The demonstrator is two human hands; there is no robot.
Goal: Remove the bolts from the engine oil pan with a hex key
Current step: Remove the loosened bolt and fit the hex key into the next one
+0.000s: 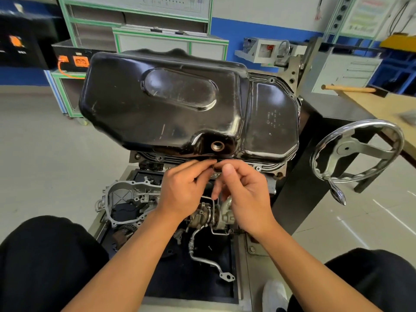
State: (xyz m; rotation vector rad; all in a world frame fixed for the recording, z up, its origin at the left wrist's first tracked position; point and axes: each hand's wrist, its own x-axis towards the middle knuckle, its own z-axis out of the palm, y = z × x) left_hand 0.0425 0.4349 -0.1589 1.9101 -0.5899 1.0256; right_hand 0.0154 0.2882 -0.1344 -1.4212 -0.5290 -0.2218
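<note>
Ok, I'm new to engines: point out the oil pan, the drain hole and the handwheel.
oil pan [157, 115], head view, on its flat bottom.
drain hole [217, 146], head view, on its opening.
handwheel [346, 149], head view, on its hub.

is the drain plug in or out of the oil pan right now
Out. The drain hole low on the oil pan shows a bare open ring, with no plug head in it.
</note>
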